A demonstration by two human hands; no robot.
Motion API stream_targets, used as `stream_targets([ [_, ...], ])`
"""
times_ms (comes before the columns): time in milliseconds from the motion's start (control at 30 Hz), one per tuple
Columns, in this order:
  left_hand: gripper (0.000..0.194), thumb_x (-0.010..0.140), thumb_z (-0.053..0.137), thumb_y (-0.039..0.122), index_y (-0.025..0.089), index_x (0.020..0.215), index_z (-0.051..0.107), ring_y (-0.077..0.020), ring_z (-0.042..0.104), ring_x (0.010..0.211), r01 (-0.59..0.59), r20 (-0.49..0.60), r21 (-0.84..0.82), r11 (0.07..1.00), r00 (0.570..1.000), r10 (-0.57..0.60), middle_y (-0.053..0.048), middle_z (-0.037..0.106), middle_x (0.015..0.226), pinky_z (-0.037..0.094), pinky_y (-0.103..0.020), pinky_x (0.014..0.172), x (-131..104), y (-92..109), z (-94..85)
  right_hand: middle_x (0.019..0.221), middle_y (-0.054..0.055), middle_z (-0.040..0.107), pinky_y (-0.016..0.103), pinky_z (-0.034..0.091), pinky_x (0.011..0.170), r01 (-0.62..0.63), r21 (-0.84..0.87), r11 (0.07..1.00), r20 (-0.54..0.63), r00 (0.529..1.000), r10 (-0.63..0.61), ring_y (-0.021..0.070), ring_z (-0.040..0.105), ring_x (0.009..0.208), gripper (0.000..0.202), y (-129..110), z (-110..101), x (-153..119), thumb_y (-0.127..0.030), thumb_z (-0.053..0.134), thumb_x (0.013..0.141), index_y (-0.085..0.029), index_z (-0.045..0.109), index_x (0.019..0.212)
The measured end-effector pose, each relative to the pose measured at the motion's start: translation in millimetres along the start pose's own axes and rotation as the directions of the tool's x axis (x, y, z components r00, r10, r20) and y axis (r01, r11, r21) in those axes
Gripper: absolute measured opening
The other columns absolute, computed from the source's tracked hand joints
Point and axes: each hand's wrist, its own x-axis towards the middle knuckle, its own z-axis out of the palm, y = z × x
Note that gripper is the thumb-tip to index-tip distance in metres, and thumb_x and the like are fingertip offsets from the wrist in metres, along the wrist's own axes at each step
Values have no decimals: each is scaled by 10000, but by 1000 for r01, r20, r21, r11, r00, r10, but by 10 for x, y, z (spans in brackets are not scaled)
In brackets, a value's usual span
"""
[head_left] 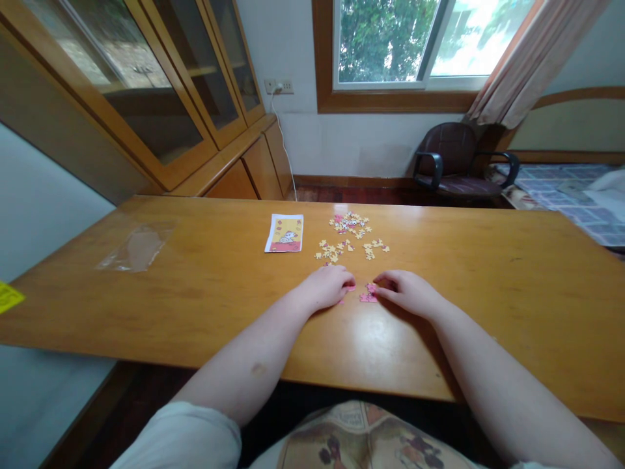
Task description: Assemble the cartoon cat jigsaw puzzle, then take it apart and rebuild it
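Note:
My left hand [328, 286] rests on the table with its fingers curled over pink puzzle pieces [349, 288], partly hidden beneath the fingertips. Just to the right, my right hand [404, 290] has thumb and fingertips at a small cluster of joined pink pieces [368, 297]. Beyond both hands lie loose yellow pieces [332, 251], a smaller yellow group [375, 247] and a mixed pile [349, 223] of yellow, pink and white pieces. A picture card [284, 233] with a white animal on yellow and pink lies to the left of the pieces.
The wooden table [219, 293] spans the view, with a clear plastic bag [137, 247] on its left part. Behind it stand a glass-door cabinet [195, 156], a dark armchair [454, 159] and a bed [571, 189]. A yellow label [8, 297] shows at the left edge.

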Motion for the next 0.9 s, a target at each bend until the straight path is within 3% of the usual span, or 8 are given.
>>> stream_targets([
  [200,238,875,521,366,200,928,683,-208,610,869,59,-26,88,994,998,-57,-69,655,927,482,-319,784,-25,98,-13,728,19,653,262,357,574,-9,-2,1000,4,1000,9,150,545,633,385,-13,-3,0,-553,520,835,-234,694,964],
  [533,137,855,553,258,195,900,666,-195,608,878,75,-17,50,996,997,-74,-57,638,960,486,-314,810,-11,145,63,723,18,647,259,351,566,2,-19,1000,-2,1000,-2,149,545,632,383,-32,25,-9,-547,525,829,-231,691,969],
  [900,126,847,508,213,182,914,610,-208,600,872,55,20,41,998,998,-56,-80,623,967,482,-320,777,-58,203,2,721,14,648,257,354,572,18,-11,1000,-5,1000,-18,146,542,629,383,-15,17,-6,-549,526,833,-229,690,968],
])
